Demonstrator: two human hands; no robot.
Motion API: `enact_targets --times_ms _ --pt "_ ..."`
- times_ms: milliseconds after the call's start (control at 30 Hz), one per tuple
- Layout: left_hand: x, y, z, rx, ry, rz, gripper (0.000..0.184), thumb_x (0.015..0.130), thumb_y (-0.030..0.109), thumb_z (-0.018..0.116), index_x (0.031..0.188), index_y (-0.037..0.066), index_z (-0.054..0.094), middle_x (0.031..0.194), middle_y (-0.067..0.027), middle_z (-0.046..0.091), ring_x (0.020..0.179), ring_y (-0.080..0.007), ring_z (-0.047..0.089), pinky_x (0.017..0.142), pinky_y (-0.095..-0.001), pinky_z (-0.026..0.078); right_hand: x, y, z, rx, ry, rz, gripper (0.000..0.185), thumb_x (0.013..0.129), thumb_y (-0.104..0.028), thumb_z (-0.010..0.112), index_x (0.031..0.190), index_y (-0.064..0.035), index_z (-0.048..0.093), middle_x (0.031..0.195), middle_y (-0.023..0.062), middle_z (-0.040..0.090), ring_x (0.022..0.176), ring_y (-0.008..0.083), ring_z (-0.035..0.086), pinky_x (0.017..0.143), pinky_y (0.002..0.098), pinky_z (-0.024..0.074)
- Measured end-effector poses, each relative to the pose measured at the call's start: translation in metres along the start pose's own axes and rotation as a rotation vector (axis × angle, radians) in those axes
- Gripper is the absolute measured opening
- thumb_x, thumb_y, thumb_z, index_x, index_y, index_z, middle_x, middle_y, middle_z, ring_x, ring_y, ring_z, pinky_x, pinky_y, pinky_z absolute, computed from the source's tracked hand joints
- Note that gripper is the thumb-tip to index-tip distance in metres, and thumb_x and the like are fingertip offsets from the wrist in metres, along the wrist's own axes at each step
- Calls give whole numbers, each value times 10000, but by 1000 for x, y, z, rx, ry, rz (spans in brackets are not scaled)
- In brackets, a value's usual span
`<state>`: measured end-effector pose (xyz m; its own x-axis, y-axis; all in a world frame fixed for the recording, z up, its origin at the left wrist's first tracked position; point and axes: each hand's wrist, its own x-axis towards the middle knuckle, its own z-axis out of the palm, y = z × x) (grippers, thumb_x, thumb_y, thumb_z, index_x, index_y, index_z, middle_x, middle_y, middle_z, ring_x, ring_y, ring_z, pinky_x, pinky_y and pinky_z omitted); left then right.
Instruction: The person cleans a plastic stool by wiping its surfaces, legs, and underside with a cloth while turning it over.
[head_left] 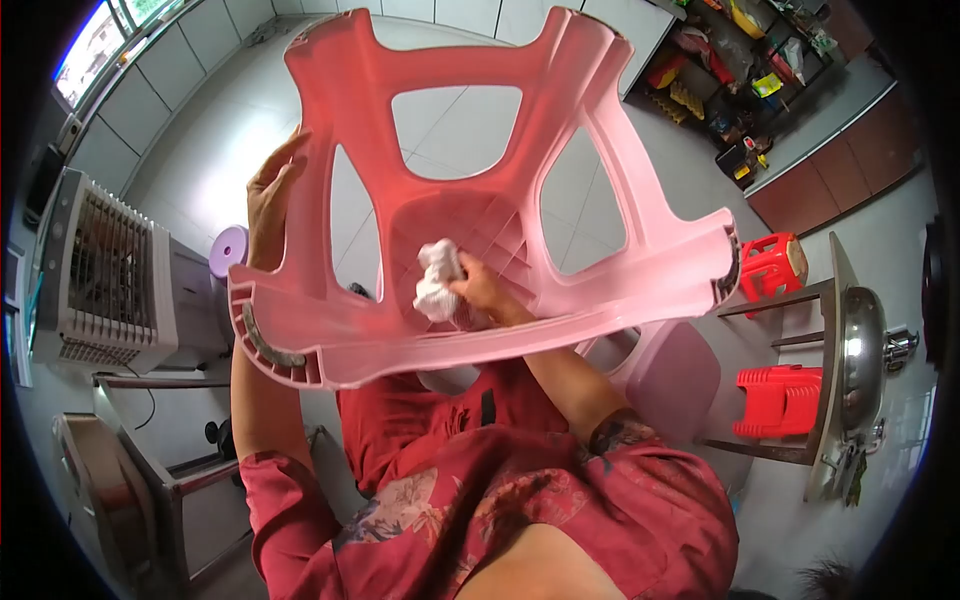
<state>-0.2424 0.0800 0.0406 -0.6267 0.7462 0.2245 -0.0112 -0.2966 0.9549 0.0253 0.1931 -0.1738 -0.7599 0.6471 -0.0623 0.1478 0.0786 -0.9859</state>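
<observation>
The pink stool (455, 205) is held inverted above the wearer's lap, its leg ends toward the head camera and the ribbed underside of its seat exposed. This attitude presumably gives access to the hollow interior. The left hand (268, 200) bears against the outer left side of the pink stool, apparently to steady the frame; its fingers lie upward along the leg with the tips partly hidden, so whether they clamp or merely rest cannot be determined. The right hand (485, 290) is inside the pink stool, its fingers closed around a bunched white cloth (436, 285) near the seat underside. The right forearm (565, 385) appears to pass beneath the near edge of the pink stool, probably because that route leaves the upper side unobstructed. The wearer's red trousers (410, 430) are below the pink stool; whether they bear any of its weight cannot be determined. A purple stool (672, 380) stands just to the right of the pink stool, and two red stools (780, 400) are farther right.
</observation>
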Motion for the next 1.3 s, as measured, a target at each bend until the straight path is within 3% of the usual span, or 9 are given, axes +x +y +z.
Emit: enact_targets --times_ms 167,367,500,567,633,933,1133,1200,1300 --pt "-51 -13 -2 -311 177 -92 305 942 123 615 1234 43 587 1167 -94 611 1002 -151 591 837 -287 498 -12 16 -7 736 220 186 388 873 -19 630 1255 -30 560 1130 65 642 1059 184 617 942 341 492" --pt "-189 -96 -38 264 318 -73 120 943 98 599 1027 12 605 906 -96 615 806 -176 585 737 -320 493 -32 31 5 120 235 39 380 876 -86 663 1242 -32 578 1113 73 667 1015 185 633 869 335 508" --pt "-280 -109 8 478 81 -72 54 926 24 573 886 1 602 746 -89 609 714 -167 586 690 -316 484 -51 23 61 291 251 140 432 894 -76 638 1306 -50 509 1117 77 663 991 183 636 852 340 519" --pt "-303 -110 23 486 -245 -156 129 850 -44 586 973 -11 603 871 -129 635 812 -220 625 721 -339 506 -43 16 69 453 162 161 411 901 -71 628 1291 -38 504 1148 77 652 994 173 630 859 338 517" --pt "-303 -132 39 568 -276 183 349 771 -49 626 1116 -16 586 1057 -173 622 976 -314 622 801 -382 528 -40 3 80 607 150 222 353 906 -66 624 1247 -33 538 1144 72 646 1002 158 618 848 306 512" --pt "-255 -151 81 935 -209 458 689 811 -7 575 1462 -10 349 1526 -318 246 1437 -519 164 1154 -643 150 -68 0 77 606 257 10 422 921 -154 641 1301 -38 498 1130 97 625 1019 194 615 877 320 504" --pt "-239 -158 100 922 -126 432 611 851 89 607 1425 -1 415 1422 -291 400 1336 -503 347 1093 -610 268 -121 -5 47 -135 269 -261 403 942 -144 598 1303 -3 489 1154 124 615 1060 184 591 896 317 491" --pt "-234 -155 103 1005 -84 477 562 869 166 621 1394 33 472 1321 -245 514 1212 -438 492 1004 -555 370 -139 -38 28 171 79 94 387 948 -126 591 1303 12 524 1163 146 638 1063 175 596 916 303 485" --pt "-234 -167 91 1164 -181 519 515 896 212 591 1380 62 500 1326 -226 520 1174 -392 515 975 -516 386 -180 -69 3 -155 75 -21 247 912 -138 623 1124 -23 675 912 92 674 847 153 641 773 341 515"
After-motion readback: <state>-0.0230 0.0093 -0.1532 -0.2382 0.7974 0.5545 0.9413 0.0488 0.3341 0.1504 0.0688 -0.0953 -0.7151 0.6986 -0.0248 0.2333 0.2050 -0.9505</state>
